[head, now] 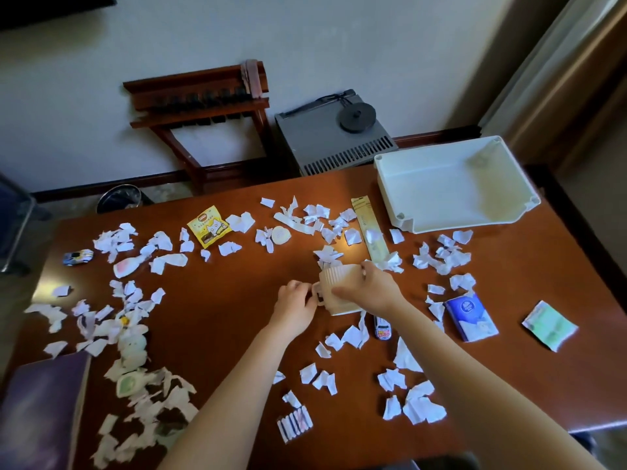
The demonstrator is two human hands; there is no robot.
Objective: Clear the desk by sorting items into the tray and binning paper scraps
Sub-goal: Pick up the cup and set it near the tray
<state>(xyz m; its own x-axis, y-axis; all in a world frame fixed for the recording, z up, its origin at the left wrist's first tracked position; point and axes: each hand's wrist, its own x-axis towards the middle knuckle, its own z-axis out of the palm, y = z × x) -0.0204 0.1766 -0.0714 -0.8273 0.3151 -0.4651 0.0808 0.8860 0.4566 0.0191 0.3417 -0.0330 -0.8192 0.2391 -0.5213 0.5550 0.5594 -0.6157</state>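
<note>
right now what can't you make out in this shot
All in the head view:
- Inside of the ribbed cup: tilted away, right hand covers its side.
- Toy car: front hidden under the right wrist.
- Purple book: cut by the left edge.
- Yellow packet print: too small.

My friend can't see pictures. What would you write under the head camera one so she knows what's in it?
Two bare hands, left hand and right hand, hold a ribbed beige mug over a brown wooden desk littered with torn white paper scraps. An empty white plastic tray sits at the far right corner.
</note>
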